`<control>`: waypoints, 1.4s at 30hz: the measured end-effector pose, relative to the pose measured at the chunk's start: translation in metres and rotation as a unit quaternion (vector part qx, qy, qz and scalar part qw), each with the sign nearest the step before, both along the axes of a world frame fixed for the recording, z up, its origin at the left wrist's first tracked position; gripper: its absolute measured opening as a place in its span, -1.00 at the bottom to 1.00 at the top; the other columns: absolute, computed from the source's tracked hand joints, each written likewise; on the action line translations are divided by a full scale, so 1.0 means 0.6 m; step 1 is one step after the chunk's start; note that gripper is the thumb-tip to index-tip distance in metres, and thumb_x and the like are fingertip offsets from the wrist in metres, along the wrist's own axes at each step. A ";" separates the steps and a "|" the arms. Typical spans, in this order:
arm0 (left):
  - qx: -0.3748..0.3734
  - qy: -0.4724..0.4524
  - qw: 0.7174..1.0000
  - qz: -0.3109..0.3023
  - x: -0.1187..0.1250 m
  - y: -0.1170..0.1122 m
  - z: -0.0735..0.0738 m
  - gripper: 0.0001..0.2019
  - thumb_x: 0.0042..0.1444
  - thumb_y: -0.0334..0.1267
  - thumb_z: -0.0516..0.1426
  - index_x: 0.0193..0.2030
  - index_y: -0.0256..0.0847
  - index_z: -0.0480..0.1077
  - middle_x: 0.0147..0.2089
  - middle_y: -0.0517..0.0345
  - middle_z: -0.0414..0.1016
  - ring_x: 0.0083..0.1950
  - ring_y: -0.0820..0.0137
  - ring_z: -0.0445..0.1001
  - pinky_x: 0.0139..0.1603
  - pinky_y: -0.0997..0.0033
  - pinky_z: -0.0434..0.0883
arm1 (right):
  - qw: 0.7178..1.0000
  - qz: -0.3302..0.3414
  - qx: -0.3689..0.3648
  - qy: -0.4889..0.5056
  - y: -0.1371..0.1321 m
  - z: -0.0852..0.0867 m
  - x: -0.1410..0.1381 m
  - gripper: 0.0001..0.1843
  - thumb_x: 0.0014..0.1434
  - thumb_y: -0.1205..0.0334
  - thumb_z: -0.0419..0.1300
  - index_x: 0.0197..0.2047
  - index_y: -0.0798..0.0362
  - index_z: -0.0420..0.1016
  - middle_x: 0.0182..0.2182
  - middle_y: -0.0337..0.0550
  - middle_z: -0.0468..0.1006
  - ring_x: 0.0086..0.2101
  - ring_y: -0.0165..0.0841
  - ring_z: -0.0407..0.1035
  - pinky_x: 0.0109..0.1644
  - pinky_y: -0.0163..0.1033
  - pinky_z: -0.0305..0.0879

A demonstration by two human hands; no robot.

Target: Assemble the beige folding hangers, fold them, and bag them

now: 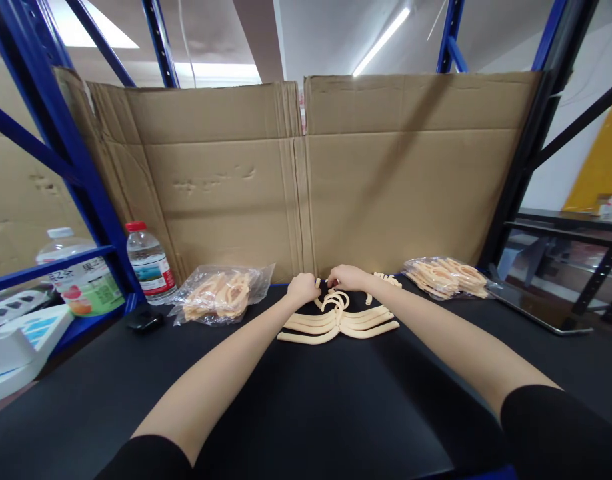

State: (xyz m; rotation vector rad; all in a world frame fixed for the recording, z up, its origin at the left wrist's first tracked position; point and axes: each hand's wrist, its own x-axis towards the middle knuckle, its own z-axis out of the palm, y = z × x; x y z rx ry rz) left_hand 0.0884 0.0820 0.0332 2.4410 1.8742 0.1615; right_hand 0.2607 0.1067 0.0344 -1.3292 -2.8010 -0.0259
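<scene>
Several cream plastic hangers (311, 339) lie overlapped on the black tabletop, with their curved hooks bunched toward the back. Behind those hooks, my left hand (303, 289) is closed, its fingers around a cream hanger part (318, 285). Close by on the right, my right hand (350, 277) has its fingers pinched together; what they grip is too small to make out. More cream hanger parts (387, 280) show behind my right wrist, partly hidden by the forearm.
Clear bags of cream hanger parts lie at left (219, 297) and right (443, 277). A red-capped bottle (151, 263), a black object (145, 319) and a tablet-like slab (536, 308) also stand around. Cardboard (226, 180) walls off the back, between blue rack posts (93, 193).
</scene>
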 end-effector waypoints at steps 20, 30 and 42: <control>0.010 -0.219 0.974 -0.060 -0.059 -0.065 0.048 -0.85 0.21 -0.27 0.14 -0.15 -0.31 0.38 -0.16 0.08 0.47 -0.18 0.33 0.48 -0.15 0.24 0.47 | 0.869 -0.072 0.054 0.486 -0.124 0.032 0.036 -0.69 0.19 0.09 -0.02 -0.21 0.15 0.38 -0.58 -0.18 0.47 -0.56 -0.40 0.34 -0.45 -0.31 0.29; -0.070 -0.570 0.798 -0.183 -0.064 -0.225 -0.016 -0.80 0.20 -0.14 0.06 -0.23 -0.18 0.11 -0.35 0.21 0.44 -0.36 0.41 0.50 -0.35 0.39 0.47 | 0.661 -0.001 -0.262 0.703 -0.271 -0.005 0.014 -0.76 0.08 0.11 0.15 -0.30 0.12 0.50 -0.38 -0.03 0.56 -0.40 -0.32 0.42 -0.47 -0.30 0.33; -0.011 -0.637 0.750 -0.176 -0.058 -0.242 -0.053 -0.70 0.10 -0.26 0.21 -0.15 -0.13 0.13 -0.25 0.17 0.47 -0.24 0.37 0.52 -0.21 0.33 0.52 | 0.628 -0.047 -0.295 0.718 -0.283 -0.045 0.005 -0.56 -0.04 0.23 0.40 -0.15 -0.03 0.27 -0.33 -0.18 0.59 -0.39 -0.38 0.44 -0.33 -0.27 0.37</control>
